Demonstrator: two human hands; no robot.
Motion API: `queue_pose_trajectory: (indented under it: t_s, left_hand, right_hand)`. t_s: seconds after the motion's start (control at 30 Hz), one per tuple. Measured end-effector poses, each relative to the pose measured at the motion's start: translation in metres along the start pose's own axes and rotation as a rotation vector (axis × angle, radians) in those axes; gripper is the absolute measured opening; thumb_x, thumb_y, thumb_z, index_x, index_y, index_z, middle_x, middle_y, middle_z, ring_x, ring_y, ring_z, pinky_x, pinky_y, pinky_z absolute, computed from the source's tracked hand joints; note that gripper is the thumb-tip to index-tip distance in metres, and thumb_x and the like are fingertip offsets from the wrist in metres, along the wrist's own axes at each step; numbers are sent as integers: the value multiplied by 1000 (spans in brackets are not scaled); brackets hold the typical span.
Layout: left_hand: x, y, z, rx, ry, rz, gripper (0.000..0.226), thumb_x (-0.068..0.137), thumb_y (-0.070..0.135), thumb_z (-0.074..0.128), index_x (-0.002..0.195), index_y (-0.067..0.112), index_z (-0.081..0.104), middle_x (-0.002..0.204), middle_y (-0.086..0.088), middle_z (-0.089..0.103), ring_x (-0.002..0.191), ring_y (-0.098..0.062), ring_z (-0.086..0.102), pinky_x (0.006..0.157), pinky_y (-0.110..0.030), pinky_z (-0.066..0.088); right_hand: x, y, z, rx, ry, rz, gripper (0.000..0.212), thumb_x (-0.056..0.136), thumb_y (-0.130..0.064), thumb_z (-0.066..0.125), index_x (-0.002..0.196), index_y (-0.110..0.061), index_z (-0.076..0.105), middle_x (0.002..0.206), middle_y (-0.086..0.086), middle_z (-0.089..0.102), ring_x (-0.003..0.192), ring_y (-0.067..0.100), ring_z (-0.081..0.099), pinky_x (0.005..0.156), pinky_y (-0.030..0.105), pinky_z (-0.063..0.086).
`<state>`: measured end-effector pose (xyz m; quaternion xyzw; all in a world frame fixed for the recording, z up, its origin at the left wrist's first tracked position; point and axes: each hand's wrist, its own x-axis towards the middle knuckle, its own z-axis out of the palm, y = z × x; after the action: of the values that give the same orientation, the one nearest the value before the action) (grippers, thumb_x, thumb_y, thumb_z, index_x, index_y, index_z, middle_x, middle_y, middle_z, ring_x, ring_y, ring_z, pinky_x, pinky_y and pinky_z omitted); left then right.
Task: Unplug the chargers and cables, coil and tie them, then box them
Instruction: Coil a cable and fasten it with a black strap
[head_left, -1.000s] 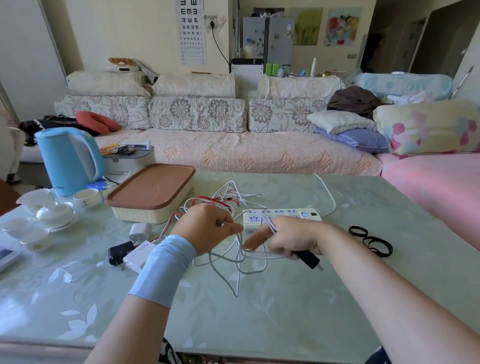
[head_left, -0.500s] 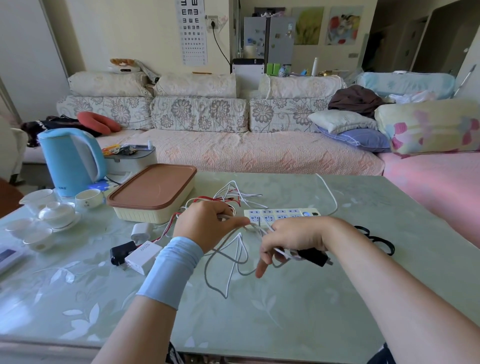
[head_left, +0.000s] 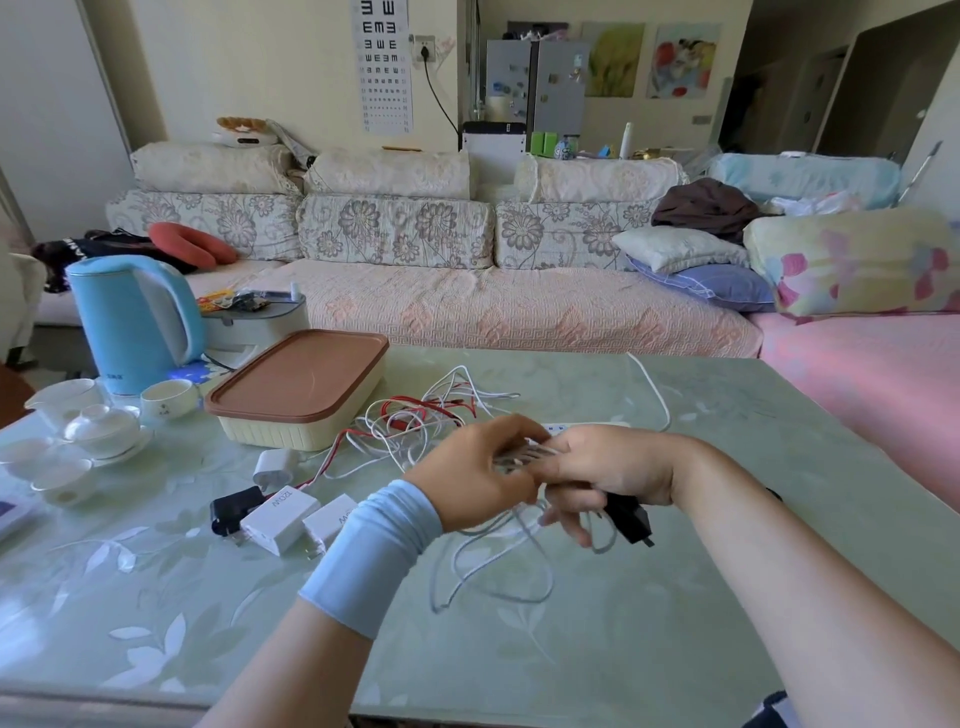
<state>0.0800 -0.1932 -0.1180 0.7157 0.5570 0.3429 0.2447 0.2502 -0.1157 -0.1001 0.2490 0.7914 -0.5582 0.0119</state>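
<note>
1. The white cable (head_left: 519, 453) is the thing being worked: several turns are gathered between the two hands just above the surface (head_left: 675, 597), slack loops hang down onto it below them, and the black plug (head_left: 629, 519) juts out under the right hand
2. I judge this to be the coiling step, partway through; nothing ties this cable yet and nothing is boxed
3. The next move calls for winding in the hanging slack in even turns without letting the gathered ones spring loose, then a tie round the bundle; the box (head_left: 301, 387) has its brown lid on, so that must come off before packing
4. The left hand (head_left: 475, 478) has a narrow grip, thumb and fingertips pinching the gathered turns
5. The right hand (head_left: 608, 467) curls round the plug end, its lower fingers pointing down among the loops; they are blurred, so which of them touch the cable I cannot tell
6. Just behind the hands lies the strip (head_left: 619, 425), mostly hidden; beyond it a tangle (head_left: 426, 415) of red and white leads waits loose
7. Left of the hands, several chargers (head_left: 280, 517) lie near the box, untied
</note>
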Motion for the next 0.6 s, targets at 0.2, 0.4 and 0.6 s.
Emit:
queue_pose_trajectory:
  t_s: [0.2,0.4,0.6]
  left_hand:
    - [6,-9,-8,120,-153,-277,19,77,29,77,90,21,66,70,5,73,58,-7,65,65,-21,51]
    - [-1,-22,-25,133,-229,-373,11,80,35,74,72,27,71,62,15,65,58,-4,57,65,-18,46]
    - [3,-27,-26,-473,55,-257,19,96,15,56,82,2,57,64,-6,67,58,-19,63,64,-26,53]
  right_hand:
    - [-1,-3,-8,62,144,-14,29,102,-18,51,73,-13,55,44,-3,24,33,9,29,56,29,51]
    - [-2,1,-21,159,362,-114,31,104,-18,44,77,-9,56,45,-6,26,34,10,32,47,26,43]
    - [-4,7,-28,240,418,-102,25,105,-22,43,95,-7,61,54,-5,32,41,9,32,41,20,31]
